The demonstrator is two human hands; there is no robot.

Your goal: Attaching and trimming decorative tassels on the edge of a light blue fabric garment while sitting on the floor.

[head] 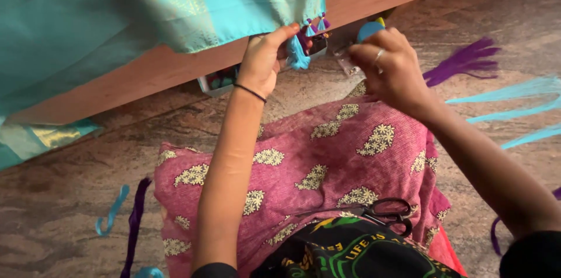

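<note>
Left hand (261,59) pinches the hem of the turquoise cloth (175,3) at 12 o'clock, thumb and forefinger closed just beside a turquoise tassel (297,53). Right hand (392,64), at 1 o'clock, is curled narrowly around a small clear item (348,66) I cannot identify. Cloth looks light, soft, slippery; best held at the hem. Black scissors (387,212) lie on pink patterned fabric (327,155) at 5 o'clock. Purple threads (464,60) at 2.

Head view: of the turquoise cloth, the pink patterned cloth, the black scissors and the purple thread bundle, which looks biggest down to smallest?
1. Turquoise cloth
2. Pink patterned cloth
3 and 4. Purple thread bundle and black scissors look alike; the scissors lie nearer the camera, so unranked.
</note>
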